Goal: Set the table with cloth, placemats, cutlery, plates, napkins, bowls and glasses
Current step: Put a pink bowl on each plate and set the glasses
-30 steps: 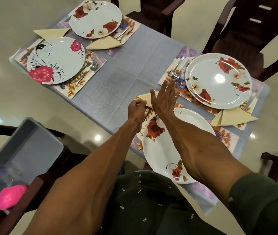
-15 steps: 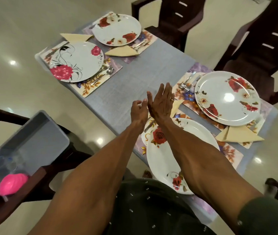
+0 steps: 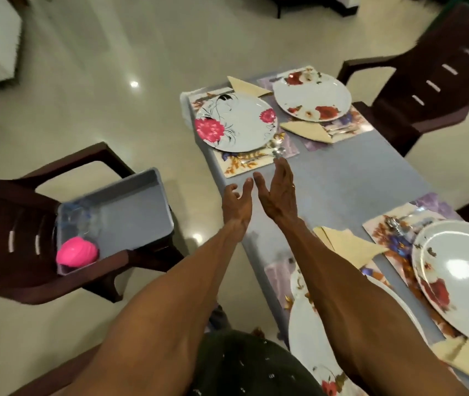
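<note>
Four places laid with plates, napkins and cutlery; both hands empty above the counter.

The left hand (image 3: 236, 202) hangs with fingers loosely curled, pinching nothing, and the right hand (image 3: 279, 192) is spread flat with fingers straight, both over the bare grey cloth (image 3: 350, 178) near the counter's edge. Each plate sits on a flowered placemat, as with the pink-flower plate (image 3: 234, 122), so the mat catches spills and marks a seat; a folded napkin (image 3: 307, 131) lies just beside the far plate (image 3: 312, 97), close to its cutlery and within a diner's reach. Bowls and glasses are not on the counter, so that step seems left to do. A grey bin (image 3: 124, 212) rests on the chair (image 3: 13, 224) at the left, holding a pink bowl (image 3: 76, 252) and what looks like clear glassware, too blurred to be sure.
</note>
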